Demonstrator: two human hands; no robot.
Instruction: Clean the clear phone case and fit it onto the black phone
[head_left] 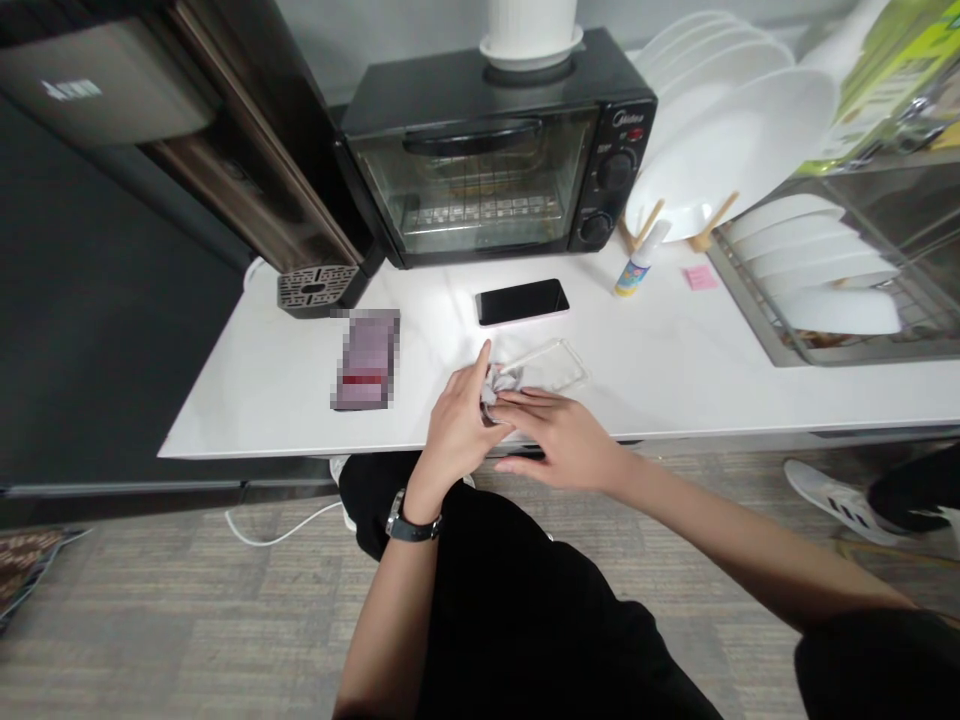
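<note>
- Leftmost, a tall brown-and-black machine with a slotted drip tray (315,287) stands at the left end of the white, smooth-topped counter (259,400).
- Next, a flat purple rectangular item (367,355) with a red band (its surface is pixelated) lies towards the counter's front left corner.
- The left hand (459,418), with a dark-strapped wristwatch (414,527) above it, is over the front edge, its fingers and thumb curled around the cloth.
- A crumpled pale grey cloth (502,380) sits between the two hands, just in from the front edge; part of it is hidden.
- Behind, a black toaster oven with a glass door (480,185) stands along the back edge, a white round pot (531,22) on top.
- A black-screened rectangular phone (523,302) lies between oven and cloth.
- A clear, pale-rimmed phone case (559,365) lies beside the cloth, nearer the front edge than the phone.
- The right hand (566,435) reaches over the front edge, fingers extended onto the cloth, thumb apart; I cannot tell whether it grips.
- Further right, a small white-topped bottle (636,268) stands near large white plates (739,140).
</note>
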